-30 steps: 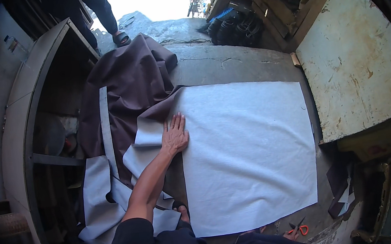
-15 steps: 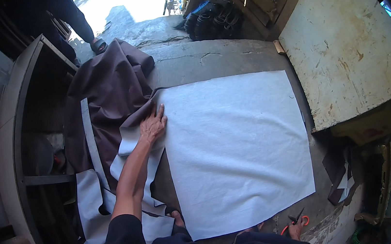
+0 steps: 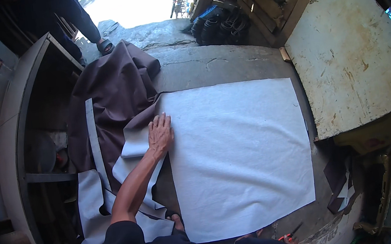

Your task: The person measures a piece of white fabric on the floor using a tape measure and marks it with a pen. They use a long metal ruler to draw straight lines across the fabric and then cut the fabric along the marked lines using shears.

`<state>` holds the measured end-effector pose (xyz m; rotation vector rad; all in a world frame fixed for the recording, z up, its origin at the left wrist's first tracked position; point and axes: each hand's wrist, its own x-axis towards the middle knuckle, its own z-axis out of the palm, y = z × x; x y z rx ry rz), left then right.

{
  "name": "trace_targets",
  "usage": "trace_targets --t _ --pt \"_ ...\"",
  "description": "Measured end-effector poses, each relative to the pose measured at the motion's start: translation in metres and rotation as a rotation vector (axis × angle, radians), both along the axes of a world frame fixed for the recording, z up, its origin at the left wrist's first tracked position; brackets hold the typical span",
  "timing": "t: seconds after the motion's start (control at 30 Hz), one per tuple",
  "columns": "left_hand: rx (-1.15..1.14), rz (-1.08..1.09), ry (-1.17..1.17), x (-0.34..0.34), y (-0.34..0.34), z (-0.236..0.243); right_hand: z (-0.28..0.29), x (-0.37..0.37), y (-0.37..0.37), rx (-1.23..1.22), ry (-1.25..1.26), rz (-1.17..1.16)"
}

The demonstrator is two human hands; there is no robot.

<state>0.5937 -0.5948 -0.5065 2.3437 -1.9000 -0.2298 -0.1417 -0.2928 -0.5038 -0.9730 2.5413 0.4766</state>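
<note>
A large piece of pale sheet material [image 3: 241, 158], white side up, is spread over the floor in front of me. My left hand [image 3: 160, 133] lies flat at its left edge, fingers stretched out. Next to that hand, the rest of the material is bunched up with its dark brown face [image 3: 113, 90] showing and pale underside strips [image 3: 91, 208] folded over. Low at the front, my right hand [image 3: 291, 241] grips scissors [image 3: 287, 235] with orange handles, their dark blades pointing up and right. That hand is partly cut off by my dark clothing.
A long pale straight strip [image 3: 95, 144] rests on the brown material. Left stands an open cabinet frame [image 3: 14, 120]; right, a worn pale board [image 3: 348, 54]. Brown offcuts [image 3: 339, 180] lie near the right side. Another person's foot [image 3: 105, 46] is at the far left.
The right hand has dropped lower with the scissors, whose blades now point more to the right and look closer together. The left hand has slid slightly nearer along the sheet's edge.
</note>
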Motion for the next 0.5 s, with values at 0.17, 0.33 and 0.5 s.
trace_targets --t 0.17,0.33,0.5 --pt "0.031 -0.059 0.082 -0.007 0.094 -0.007 0.008 0.059 0.002 -0.099 0.136 -0.097" --pt "0.25 -0.063 0.042 -0.009 0.057 0.02 0.028 0.121 -0.048 -0.344 0.135 -0.008" --pt "0.066 0.0 0.049 -0.024 0.007 -0.014 0.077 0.274 -0.248 -0.668 -0.531 1.041"
